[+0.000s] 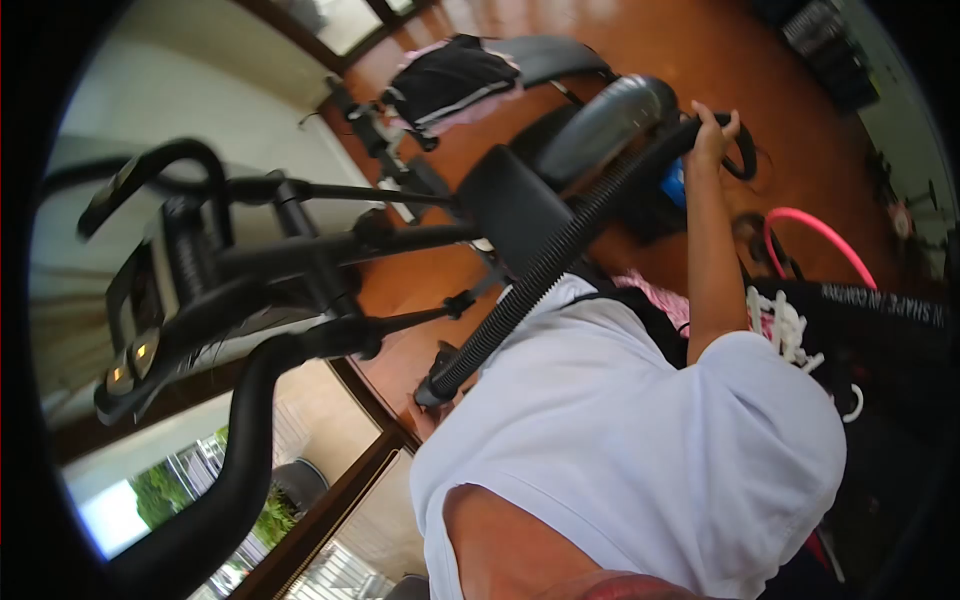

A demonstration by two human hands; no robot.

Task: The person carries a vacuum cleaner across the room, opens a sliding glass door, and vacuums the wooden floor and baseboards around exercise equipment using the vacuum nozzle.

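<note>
A black spring exercise bar [532, 274] with a ribbed coil middle runs slantwise in front of my white shirt. My right hand [711, 138], at the end of a stretched-out arm, is wrapped round its upper grip, where a dark strap loop hangs. At the lower end, my left hand [424, 415] holds the other grip; most of its fingers are hidden behind the bar and my shirt. Close beyond the coil is the dark body of an exercise machine.
An elliptical trainer [330, 250] with long handlebars fills the left side. A bench [545, 60] with a black cloth [450, 85] stands at the back on the brown floor. A pink hoop [825, 235] and hanging white hangers [785, 325] are at right, glass doors at lower left.
</note>
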